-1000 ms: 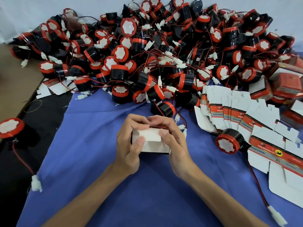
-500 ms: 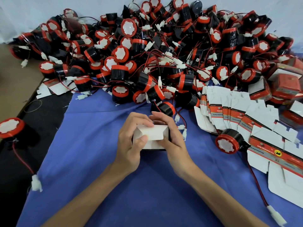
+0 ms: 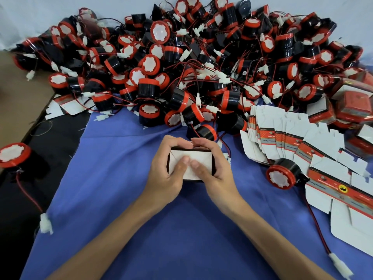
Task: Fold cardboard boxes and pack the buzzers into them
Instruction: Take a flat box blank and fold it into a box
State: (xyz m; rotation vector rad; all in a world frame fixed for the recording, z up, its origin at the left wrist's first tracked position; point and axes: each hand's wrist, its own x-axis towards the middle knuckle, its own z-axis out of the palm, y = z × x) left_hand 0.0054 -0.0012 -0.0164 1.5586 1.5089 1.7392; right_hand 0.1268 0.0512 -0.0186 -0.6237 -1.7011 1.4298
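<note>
Gripped from both sides: our left hand (image 3: 167,174) and right hand (image 3: 214,172) curled round cardboard box (image 3: 198,155), thumbs pressing white end flap. Box sat over blue cloth (image 3: 161,229), near front of buzzer pile (image 3: 181,77). To right lay flat blanks (image 3: 282,134). We judged card light, thin, crease-prone; hold at edges and corners, not panel centres.

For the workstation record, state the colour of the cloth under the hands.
The cloth is plain blue with no pattern, shown best in the head view.
</note>
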